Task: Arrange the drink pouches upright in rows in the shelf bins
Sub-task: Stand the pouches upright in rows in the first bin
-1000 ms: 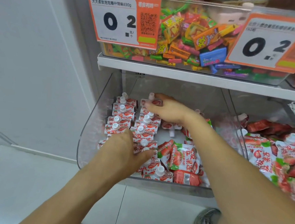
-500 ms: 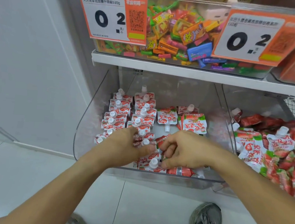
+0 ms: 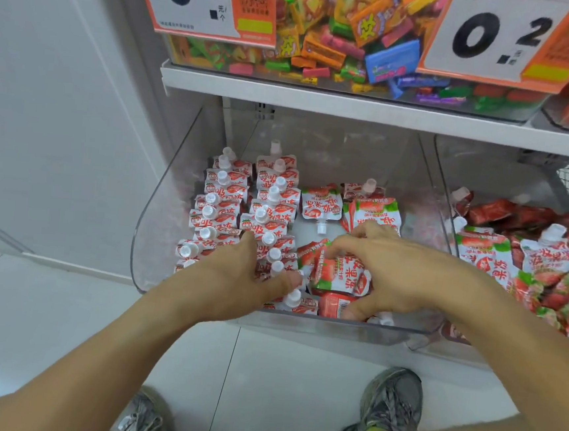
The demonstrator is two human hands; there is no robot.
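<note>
In the left bin [image 3: 158,225], two rows of upright pouches [image 3: 242,208] stood at its left side; loose pouches [image 3: 362,212] lay to their right. Another bin [image 3: 446,181] of pouches sat beside it, candy [image 3: 341,24] above.

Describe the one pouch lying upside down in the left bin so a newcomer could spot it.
Start at the clear left bin under the candy shelf. Right of the two upright rows, on bare bin floor, lies the upside-down pouch. Unlike its neighbours, its white cap points toward the camera.
</note>
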